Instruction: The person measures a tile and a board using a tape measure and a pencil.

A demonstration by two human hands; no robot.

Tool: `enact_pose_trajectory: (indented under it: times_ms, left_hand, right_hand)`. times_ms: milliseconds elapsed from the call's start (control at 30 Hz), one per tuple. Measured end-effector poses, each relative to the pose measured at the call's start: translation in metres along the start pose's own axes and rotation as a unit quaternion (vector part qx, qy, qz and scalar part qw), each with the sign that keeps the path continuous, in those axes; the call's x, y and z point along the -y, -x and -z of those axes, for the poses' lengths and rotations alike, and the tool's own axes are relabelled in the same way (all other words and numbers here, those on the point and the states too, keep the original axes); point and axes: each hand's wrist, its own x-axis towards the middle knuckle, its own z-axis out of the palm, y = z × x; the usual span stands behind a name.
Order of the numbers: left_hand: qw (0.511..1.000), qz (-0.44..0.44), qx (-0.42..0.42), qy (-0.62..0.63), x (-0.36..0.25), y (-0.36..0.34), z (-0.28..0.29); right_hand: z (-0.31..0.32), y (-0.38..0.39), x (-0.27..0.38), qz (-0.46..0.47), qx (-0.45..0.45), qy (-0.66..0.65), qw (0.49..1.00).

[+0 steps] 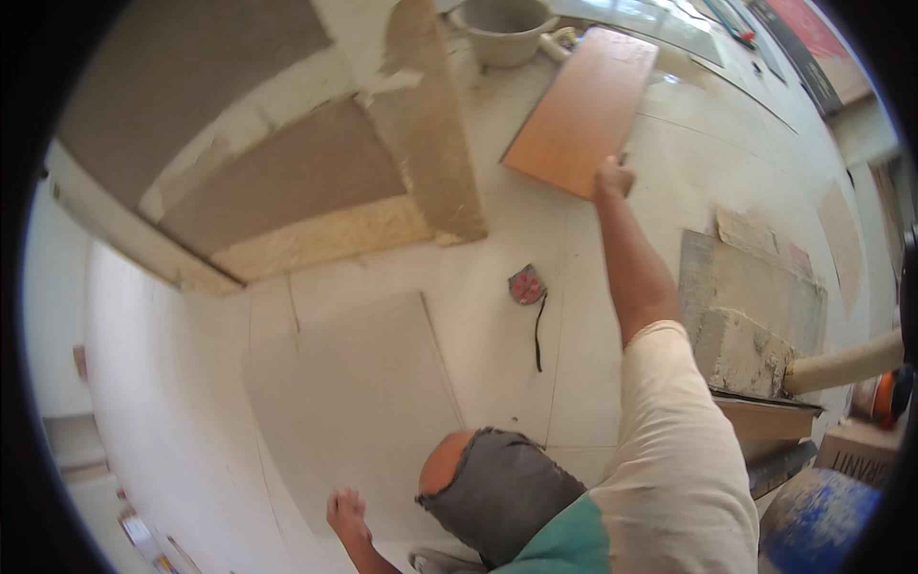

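My right hand (pixel 615 179), at the end of an outstretched arm, grips the near right corner of an orange-brown rectangular board (pixel 585 110). The board is tilted and extends away from me toward the far side of the floor. My left hand (pixel 348 514) is down at the lower left, its fingers curled in with nothing seen in them. Beneath and beyond that hand lies a large grey tile (pixel 349 383) on the floor. Between my two hands, a grey and red tape measure (pixel 526 286) with a black strap rests on the floor, touched by neither. My bent knee is beside the tile.
A brown-and-cream wooden panel structure (pixel 449 182) stands at the upper left. Behind the board is a pale bucket (pixel 505 29). To the right, a rough mortar-crusted slab (pixel 755 297) sits by a pale pipe (pixel 846 362). A blue stained round object (pixel 820 521) is at the lower right.
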Motion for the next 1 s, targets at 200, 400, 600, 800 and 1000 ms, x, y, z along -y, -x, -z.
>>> enact_pose_trajectory:
  times_ms: [200, 400, 600, 800, 1000]
  left_hand:
    - [0.986, -0.095, 0.137, -0.017, -0.030, -0.019, -0.102]
    - [0.965, -0.171, 0.189, -0.061, -0.065, -0.019, -0.098]
    - [0.911, -0.308, 0.267, 0.061, -0.103, -0.030, -0.139]
    - [0.841, -0.246, 0.415, 0.245, -0.143, 0.009, -0.095]
    - [0.755, -0.255, 0.454, 0.398, -0.176, 0.025, -0.051]
  right_hand:
    - [0.156, -0.169, -0.050, 0.549, -0.097, 0.551, 0.621]
    - [0.302, -0.012, -0.059, 0.210, 0.080, -0.216, 0.950]
    - [0.398, 0.122, 0.047, 0.303, -0.065, -0.094, 0.946]
    - [0.463, 0.283, 0.148, 0.490, -0.179, 0.042, 0.852]
    - [0.465, 0.426, 0.238, 0.651, -0.010, 0.081, 0.755]
